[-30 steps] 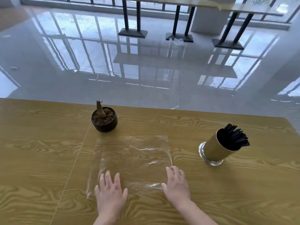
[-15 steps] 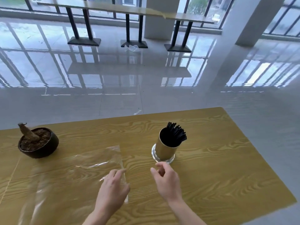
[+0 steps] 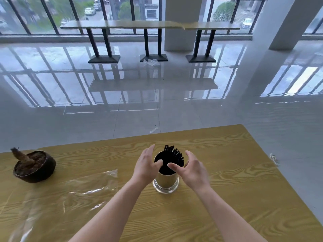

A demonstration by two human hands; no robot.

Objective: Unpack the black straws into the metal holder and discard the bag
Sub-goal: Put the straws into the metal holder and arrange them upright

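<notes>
The table [image 3: 236, 172] is wood-grained, and its far right corner is in sight. The holder [image 3: 166, 181] stands upright near the far edge, roughly midway along the visible top. The straws [image 3: 174, 155] are inside it, ends fanned out above the rim and leaning toward the far right.

The left hand [image 3: 146, 165] is at the holder's left side and the right hand [image 3: 190, 169] at its right. Both are spread, fingers nearly straight and pointing toward the far edge, with the thumbs reaching in over the holder's mouth. Neither hand grips anything. Whether the palms touch the metal cannot be told.

The bag [image 3: 70, 194] lies flat, transparent and creased, on the left part of the table, apart from both hands. A dark pot [image 3: 35, 167] with a dry stump sits by the far left edge, just beyond the bag.
</notes>
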